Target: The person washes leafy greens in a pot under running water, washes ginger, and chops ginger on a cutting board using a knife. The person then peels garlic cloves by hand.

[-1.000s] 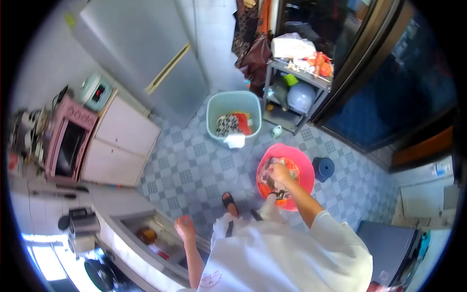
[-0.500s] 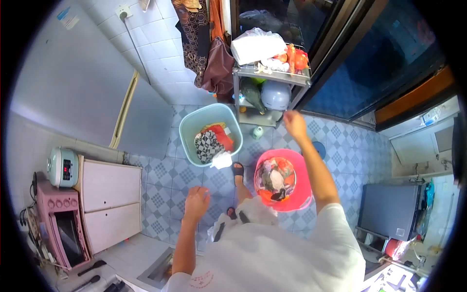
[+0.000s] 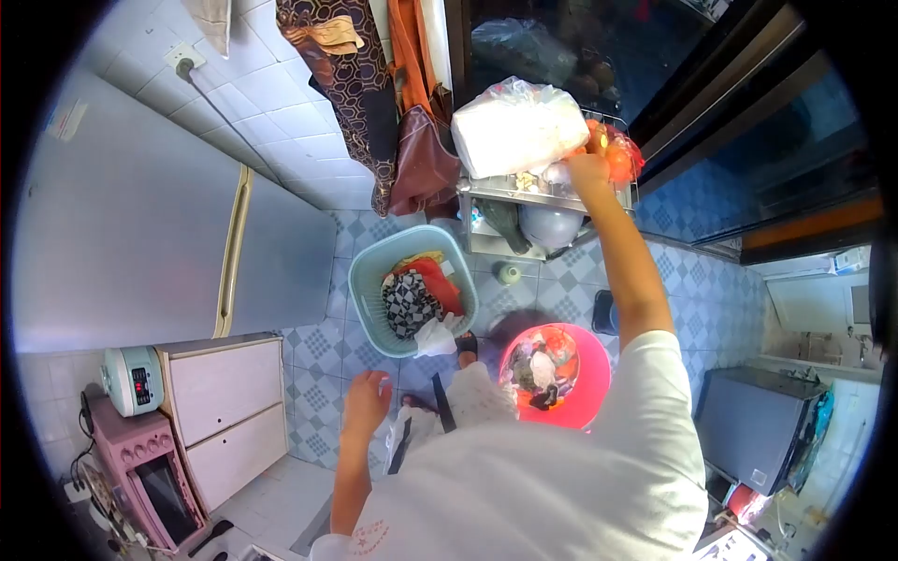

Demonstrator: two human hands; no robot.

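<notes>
My right hand [image 3: 587, 174] is stretched forward to the top of the metal shelf [image 3: 547, 194], right at the red net bag with orange-red round items [image 3: 621, 161]. Its fingers are hidden behind the back of the hand. A white plastic-wrapped package [image 3: 519, 129] lies just left of it, and small pale pieces [image 3: 538, 179] rest at the shelf's front edge. Low on the left, my left hand [image 3: 367, 402] hangs in the air with loosely bent fingers apart, holding nothing. Beyond it stands the light blue basket [image 3: 363, 313] with checked and red cloth inside.
A pink tub [image 3: 596, 379] with a bowl of mixed scraps stands by my legs. The lower shelf bears a silver-grey round pot [image 3: 550, 224]. A small pale bottle [image 3: 509, 274] is on the floor. At left are the fridge [image 3: 140, 224] and white cabinet [image 3: 224, 388].
My right hand has gone forward from above the floor to the shelf top. My body and view have shifted toward the shelf. My left hand stays low, beside me.
</notes>
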